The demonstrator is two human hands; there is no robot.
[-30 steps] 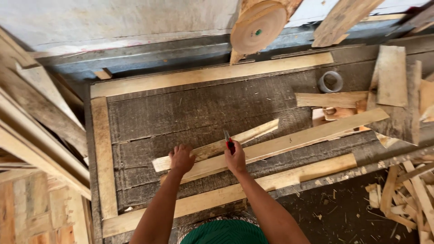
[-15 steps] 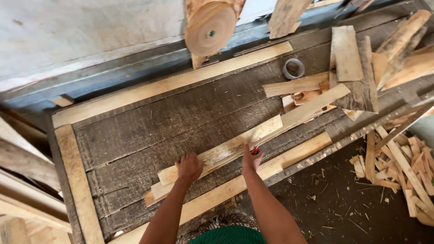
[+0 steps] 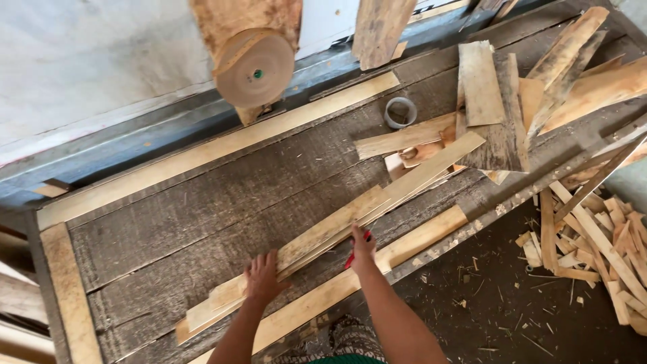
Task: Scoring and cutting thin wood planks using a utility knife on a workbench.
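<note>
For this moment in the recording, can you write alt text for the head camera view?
Seen from above, a person's left hand presses flat on a stack of long thin wooden slats lying diagonally across a dark plank workbench, while the right hand holds a red pencil-like tool against the slats. A tape roll, offcuts and a round wooden disc lie behind.

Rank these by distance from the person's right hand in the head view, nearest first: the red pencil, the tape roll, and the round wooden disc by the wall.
From the right hand:
1. Red pencil, held in that hand at the bench's near edge.
2. Tape roll, farther back on the bench, slightly right.
3. Round wooden disc, farthest, up against the wall to the left.
</note>
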